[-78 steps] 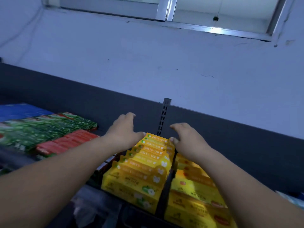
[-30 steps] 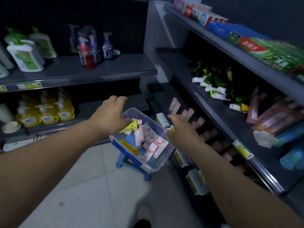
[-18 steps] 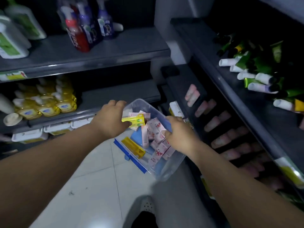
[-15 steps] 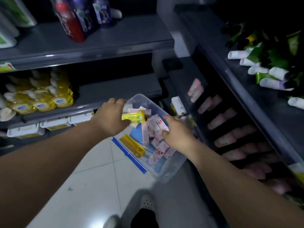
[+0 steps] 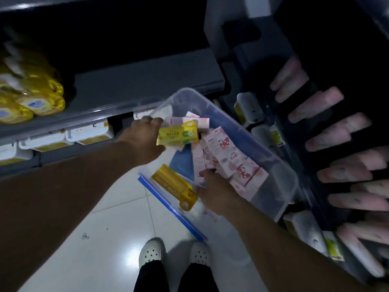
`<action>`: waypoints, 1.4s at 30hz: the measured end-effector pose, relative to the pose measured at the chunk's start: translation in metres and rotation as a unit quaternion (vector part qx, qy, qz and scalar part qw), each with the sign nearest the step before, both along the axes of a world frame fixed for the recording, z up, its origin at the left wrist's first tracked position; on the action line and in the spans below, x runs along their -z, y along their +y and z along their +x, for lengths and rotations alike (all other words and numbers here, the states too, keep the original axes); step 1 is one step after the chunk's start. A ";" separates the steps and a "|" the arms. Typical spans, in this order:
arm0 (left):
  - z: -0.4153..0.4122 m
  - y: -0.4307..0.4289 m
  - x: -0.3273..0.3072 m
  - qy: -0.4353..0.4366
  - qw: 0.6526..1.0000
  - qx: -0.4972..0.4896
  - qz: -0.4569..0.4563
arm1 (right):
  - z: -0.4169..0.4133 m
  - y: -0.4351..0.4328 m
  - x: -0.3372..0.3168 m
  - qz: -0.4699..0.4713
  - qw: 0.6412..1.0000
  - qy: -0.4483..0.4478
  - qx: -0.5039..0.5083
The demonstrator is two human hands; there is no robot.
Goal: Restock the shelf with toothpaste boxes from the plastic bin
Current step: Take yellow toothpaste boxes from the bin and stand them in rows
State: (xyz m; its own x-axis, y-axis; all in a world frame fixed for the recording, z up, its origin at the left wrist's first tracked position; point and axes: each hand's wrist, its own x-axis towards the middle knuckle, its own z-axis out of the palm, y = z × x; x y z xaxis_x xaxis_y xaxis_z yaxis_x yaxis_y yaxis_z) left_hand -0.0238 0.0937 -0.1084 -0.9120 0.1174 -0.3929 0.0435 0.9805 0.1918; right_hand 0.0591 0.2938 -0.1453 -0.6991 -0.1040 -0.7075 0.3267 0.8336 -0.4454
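Hands (image 5: 145,140) deeper in bin (image 5: 280,165) now

The right hand (image 5: 214,194) reaches into the clear plastic bin (image 5: 280,165), and its fingers are hidden among the pink toothpaste boxes (image 5: 227,157), so whether it grips one cannot be told. The left hand (image 5: 143,142) covers the near end of a yellow toothpaste box (image 5: 179,134); the box's print is too small to read. On the right, rows of pink tubes (image 5: 328,131) on the dark shelf (image 5: 315,186) are smeared by blur. The yellow packs (image 5: 31,95) at far left are blurred and cut off by the frame edge. Both forearms run out of the bottom edge. Deep shadow hides the upper shelves.
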 end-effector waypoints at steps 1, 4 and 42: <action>-0.006 -0.003 0.012 -0.001 1.000 0.006 -0.001 | -0.001 -0.003 0.010 -0.001 1.000 -0.019 -0.008; -0.019 -0.007 0.039 -0.005 1.000 0.026 -0.001 | -0.003 -0.011 0.030 0.013 0.996 -0.051 -0.075; 0.010 -0.010 0.003 0.092 0.992 -0.056 0.067 | -0.007 0.030 -0.015 -0.035 0.964 0.243 -0.100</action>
State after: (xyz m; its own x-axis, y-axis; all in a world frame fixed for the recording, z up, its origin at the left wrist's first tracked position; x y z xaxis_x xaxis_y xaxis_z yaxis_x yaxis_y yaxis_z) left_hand -0.0141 0.0838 -0.1118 -0.9770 0.0508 -0.2069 -0.0186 0.9471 0.3203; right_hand 0.0526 0.3242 -0.1308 -0.9071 -0.3063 -0.2887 -0.0984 0.8212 -0.5621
